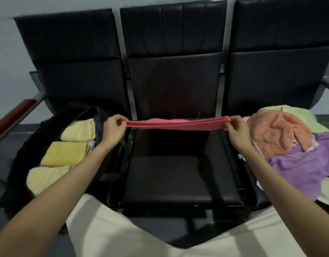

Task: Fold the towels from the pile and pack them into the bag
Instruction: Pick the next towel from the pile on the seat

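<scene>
Black padded seats [175, 175] in a row of 3, pale wall behind, and we're standing right over the middle 1. Our left hand [113, 129] pinches 1 end of the pink towel [176, 123], fingers curled round the edge; our right hand [236, 129] pinches the other end the same way. Towel's stretched taut between the 2, held up in the air above the middle seat, apart from the cushion, seen edge-on w/ several layers stacked, so we'd call it already doubled over at least once, mid-fold.

Over on our left, the black bag [20, 160] lies open on the left seat, and we count 3 folded yellow towels [67, 153] inside, lined up front to back. That's the done part. Looks like there's room left in there, tho we can't see the bag's far side well.

On our right, the pile [293, 145] is far from gone: an orange towel [277, 134] bunched on top, a purple towel [301, 164] spread under it, pale green towels [297, 115] peeking out behind and at the near edge. At least 4 loose pcs, exact count we can't tell.

So, approx: 3 packed, 1 in hand, a heap waiting. We reckon we're somewhere near halfway, maybe a bit short. Next for the pink 1 would be bringing the ends together for another fold, then across to the bag.
</scene>
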Tool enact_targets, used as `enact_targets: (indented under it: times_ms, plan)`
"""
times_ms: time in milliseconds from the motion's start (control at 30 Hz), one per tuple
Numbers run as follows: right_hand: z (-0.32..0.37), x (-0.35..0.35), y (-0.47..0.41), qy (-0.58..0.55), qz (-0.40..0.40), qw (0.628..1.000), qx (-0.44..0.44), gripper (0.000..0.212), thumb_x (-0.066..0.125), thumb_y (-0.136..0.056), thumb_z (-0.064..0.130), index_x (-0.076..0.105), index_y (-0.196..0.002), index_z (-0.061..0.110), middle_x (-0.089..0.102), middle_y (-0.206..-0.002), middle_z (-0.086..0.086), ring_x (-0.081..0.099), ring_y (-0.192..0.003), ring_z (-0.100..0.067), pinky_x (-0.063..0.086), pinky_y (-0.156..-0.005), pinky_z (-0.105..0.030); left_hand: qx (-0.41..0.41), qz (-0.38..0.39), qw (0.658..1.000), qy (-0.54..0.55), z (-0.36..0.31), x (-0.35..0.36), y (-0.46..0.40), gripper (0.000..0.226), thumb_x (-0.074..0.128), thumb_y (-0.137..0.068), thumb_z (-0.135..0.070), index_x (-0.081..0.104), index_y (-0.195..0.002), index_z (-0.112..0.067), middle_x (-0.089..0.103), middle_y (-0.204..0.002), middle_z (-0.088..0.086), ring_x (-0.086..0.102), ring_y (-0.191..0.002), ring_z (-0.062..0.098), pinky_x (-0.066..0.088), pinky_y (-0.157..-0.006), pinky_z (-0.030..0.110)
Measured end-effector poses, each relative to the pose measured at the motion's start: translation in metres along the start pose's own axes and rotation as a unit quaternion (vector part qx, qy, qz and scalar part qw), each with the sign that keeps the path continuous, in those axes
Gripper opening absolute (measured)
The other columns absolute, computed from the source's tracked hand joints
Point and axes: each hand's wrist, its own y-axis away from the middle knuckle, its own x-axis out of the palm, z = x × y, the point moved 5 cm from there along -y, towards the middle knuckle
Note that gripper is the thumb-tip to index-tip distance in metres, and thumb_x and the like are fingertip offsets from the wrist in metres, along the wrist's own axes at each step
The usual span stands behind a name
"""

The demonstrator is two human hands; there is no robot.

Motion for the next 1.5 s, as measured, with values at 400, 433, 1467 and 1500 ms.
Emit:
enact_targets:
  times_ms: [400,433,1467,1500]
  plan:
    - [-0.088,0.040,0.140,0.105,0.188,0.974,0.063,0.005,0.058,-0.090,0.002,0.056,-0.086,0.005,0.062,-0.068,-0.008,0.057,-0.053,0.005,0.039,-0.056,-0.008,-0.105,0.298,0.932,-0.177,0.149,0.067,0.159,0.017,0.051,-0.082,0.002,0.067,-0.077,0.001,0.068,-0.085,0.012,0.065,-0.086,0.029,0.050,-0.080,0.037]
    - [-0.091,0.040,0.143,0.099,0.197,0.973,0.068,0.007,0.060,-0.089,0.003,0.057,-0.084,0.007,0.061,-0.067,-0.006,0.057,-0.051,0.005,0.042,-0.057,-0.008,-0.098,0.333,0.916,-0.202,0.151,0.070,0.164,0.017,0.050,-0.083,-0.002,0.067,-0.080,0.000,0.065,-0.089,0.013,0.063,-0.089,0.030,0.050,-0.083,0.039]
    - [-0.146,0.107,-0.008,0.221,0.143,0.931,0.253,0.044,0.067,-0.084,0.035,0.060,-0.107,-0.002,0.058,-0.116,-0.022,0.056,-0.110,-0.034,0.046,-0.090,-0.039,-0.031,0.390,0.916,0.089,-0.016,0.222,0.191,0.027,0.057,-0.084,-0.027,0.048,-0.060,-0.035,0.042,-0.048,-0.011,0.033,-0.047,0.005,0.028,-0.052,0.030]
    - [-0.145,0.110,-0.014,0.251,0.136,0.923,0.257,0.051,0.070,-0.082,0.035,0.057,-0.116,-0.001,0.052,-0.127,-0.023,0.051,-0.118,-0.035,0.043,-0.098,-0.039,-0.054,0.395,0.913,0.085,-0.013,0.223,0.193,0.021,0.055,-0.081,-0.031,0.050,-0.060,-0.032,0.042,-0.047,-0.012,0.032,-0.047,0.006,0.028,-0.053,0.030]
